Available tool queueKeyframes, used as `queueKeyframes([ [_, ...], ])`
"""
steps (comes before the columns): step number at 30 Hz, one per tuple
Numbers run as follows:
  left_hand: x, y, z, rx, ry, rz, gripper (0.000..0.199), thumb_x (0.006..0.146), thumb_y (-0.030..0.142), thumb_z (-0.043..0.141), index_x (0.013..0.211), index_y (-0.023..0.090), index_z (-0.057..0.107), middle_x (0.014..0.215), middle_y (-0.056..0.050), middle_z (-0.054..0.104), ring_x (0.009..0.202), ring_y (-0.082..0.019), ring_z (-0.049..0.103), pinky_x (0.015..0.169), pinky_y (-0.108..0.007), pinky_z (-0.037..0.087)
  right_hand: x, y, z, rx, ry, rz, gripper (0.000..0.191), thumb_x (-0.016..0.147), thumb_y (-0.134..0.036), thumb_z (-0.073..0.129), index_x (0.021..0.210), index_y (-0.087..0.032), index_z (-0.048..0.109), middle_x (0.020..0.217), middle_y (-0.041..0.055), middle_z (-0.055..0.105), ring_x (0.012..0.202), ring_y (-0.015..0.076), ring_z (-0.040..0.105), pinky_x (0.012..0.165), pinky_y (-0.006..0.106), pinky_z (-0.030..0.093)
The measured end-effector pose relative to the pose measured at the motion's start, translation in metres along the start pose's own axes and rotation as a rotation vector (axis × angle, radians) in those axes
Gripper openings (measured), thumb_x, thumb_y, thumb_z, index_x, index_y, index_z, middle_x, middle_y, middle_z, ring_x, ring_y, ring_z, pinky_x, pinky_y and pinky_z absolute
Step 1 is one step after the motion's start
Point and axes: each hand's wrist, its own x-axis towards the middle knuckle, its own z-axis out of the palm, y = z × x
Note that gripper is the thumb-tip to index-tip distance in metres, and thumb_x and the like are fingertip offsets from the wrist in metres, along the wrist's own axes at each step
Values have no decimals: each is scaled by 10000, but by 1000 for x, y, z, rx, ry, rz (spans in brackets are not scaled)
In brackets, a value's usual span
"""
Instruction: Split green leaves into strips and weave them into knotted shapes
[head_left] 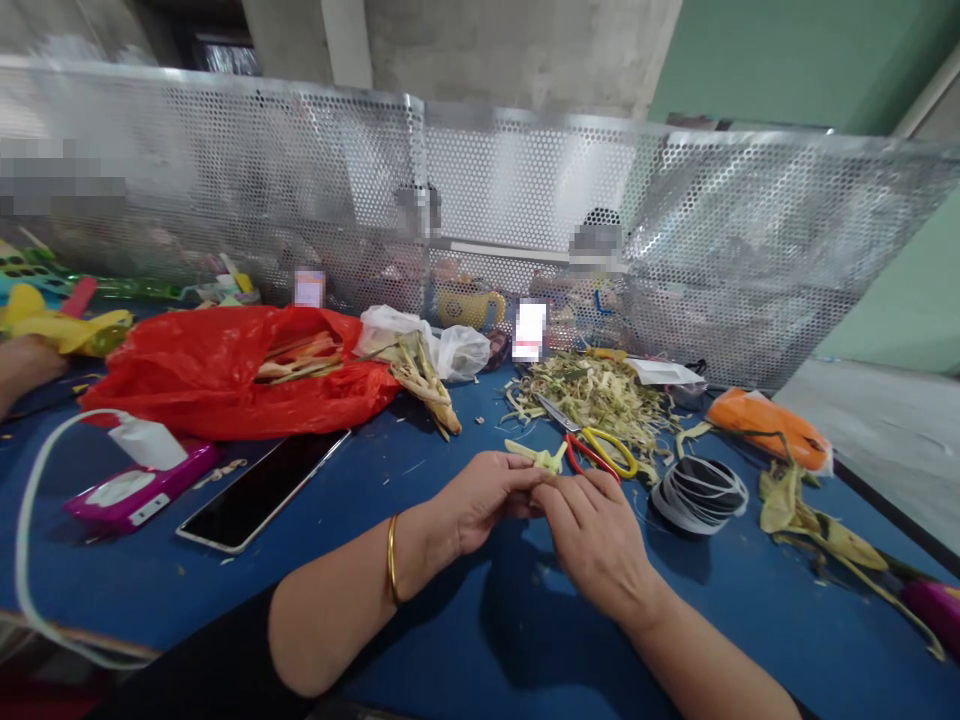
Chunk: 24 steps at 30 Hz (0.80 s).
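My left hand [484, 498] and my right hand [598, 545] meet over the blue table, fingertips pinched together. Between them is a small pale-green husk piece [551, 458], folded or knotted, with short ends sticking out; its lower part is hidden by my fingers. A gold bangle [391, 560] circles my left wrist. Just beyond my right hand lie scissors [576, 437] with one red and one yellow handle. They rest against a heap of shredded husk strips [600, 395]. Right of my right hand stands a spool of white cord [699, 495].
Left lie a phone [262, 490], a purple power strip [127, 495] with a white charger [148, 443], and a red bag [202, 375] of husks. Dried husks [821, 530] and an orange packet [772, 428] sit right. A perforated metal screen [517, 180] stands behind. Another person's hand [30, 365] shows far left.
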Motion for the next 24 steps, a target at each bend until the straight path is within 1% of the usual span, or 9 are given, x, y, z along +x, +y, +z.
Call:
queueKeyframes([
  [4, 2, -6, 0, 58, 66, 76, 265, 603, 316, 795, 705, 98, 684, 628, -26, 633, 540, -80, 525, 526, -194, 370, -2, -4, -3, 23, 38, -134, 286, 922, -68, 345, 926, -106, 628, 808, 98, 657, 792, 206, 575, 835, 371, 376],
  [7, 1, -9, 2, 59, 71, 73, 269, 592, 312, 795, 720, 96, 696, 673, -66, 681, 612, -121, 596, 588, -213, 422, -3, -7, -5, 44, 82, -221, 287, 914, -71, 349, 937, -87, 634, 794, 112, 660, 796, 218, 587, 862, 393, 386],
  [10, 1, -9, 3, 57, 92, 64, 258, 585, 296, 796, 709, 94, 692, 673, -74, 692, 624, -132, 614, 612, -221, 445, -2, -9, -4, 78, 83, -237, 283, 915, -74, 350, 933, -96, 632, 764, 93, 658, 751, 207, 583, 862, 392, 392],
  [12, 1, -7, 2, 59, 97, 75, 243, 605, 290, 780, 712, 93, 687, 671, -69, 691, 587, -118, 599, 578, -212, 437, 0, -8, -4, 144, 75, -168, 265, 930, -87, 356, 969, -119, 617, 810, 77, 671, 779, 190, 591, 867, 365, 392],
  [14, 2, -2, 0, 63, 100, 111, 223, 630, 281, 762, 729, 97, 683, 672, -60, 686, 579, -112, 600, 576, -210, 448, 2, -3, -5, 166, 118, -10, 209, 944, -148, 408, 1047, -134, 589, 916, 89, 680, 859, 192, 596, 863, 350, 397],
  [16, 1, 3, -1, 70, 128, 139, 204, 645, 266, 747, 755, 108, 679, 703, -60, 693, 622, -126, 629, 619, -223, 479, 3, 4, -6, 104, 164, 179, 225, 937, -244, 479, 1114, -132, 561, 1016, 134, 666, 948, 230, 586, 851, 366, 401],
  [18, 0, 9, -1, 92, 165, 138, 191, 668, 265, 718, 780, 117, 673, 755, -71, 704, 685, -150, 657, 658, -246, 504, 3, 13, -6, 38, 110, 298, 256, 931, -312, 497, 1102, -132, 561, 996, 145, 665, 931, 254, 592, 834, 381, 396],
  [21, -1, 10, 0, 186, 187, 131, 201, 690, 298, 694, 786, 127, 651, 751, -60, 687, 691, -156, 653, 593, -239, 495, 1, 21, -2, 75, -59, 308, 193, 961, -286, 432, 937, -167, 582, 807, 66, 669, 742, 205, 603, 769, 343, 377],
  [24, 1, 5, 0, 329, 198, 195, 242, 645, 303, 746, 771, 141, 619, 665, -7, 637, 583, -123, 592, 497, -213, 443, -1, 19, 5, 114, -145, 273, 254, 976, -263, 385, 812, -182, 561, 702, 28, 632, 642, 174, 572, 690, 308, 349],
])
